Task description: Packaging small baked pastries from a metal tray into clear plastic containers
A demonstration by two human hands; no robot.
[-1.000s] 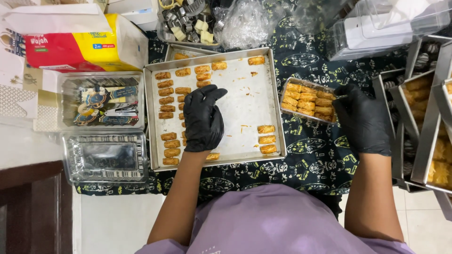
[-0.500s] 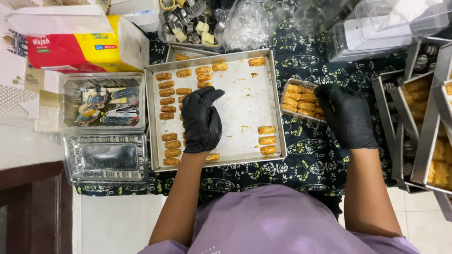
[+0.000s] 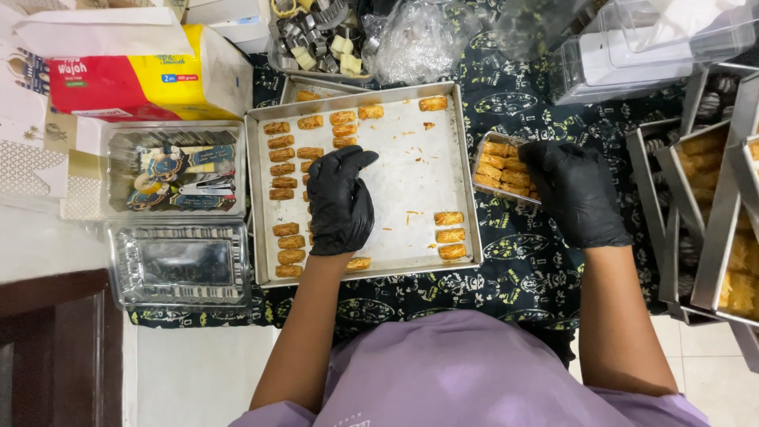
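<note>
Resting on the small clear container (image 3: 498,164) of golden pastries, the gloved right hand (image 3: 579,192) touched its right end; whether the fingers closed on it, I cannot tell. This container stood just beside the metal baking tray (image 3: 411,182). Over the tray's pastries (image 3: 286,150), the left hand (image 3: 339,199) hovered with curled fingers, holding nothing visible.

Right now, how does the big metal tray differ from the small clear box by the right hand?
The metal tray is large, opaque and mostly bare, its pastries left in rows along the edges. The clear box is small, see-through and packed full. The left hand rests over the tray; the right hand holds the box. Both contain the same golden pastries.
</note>
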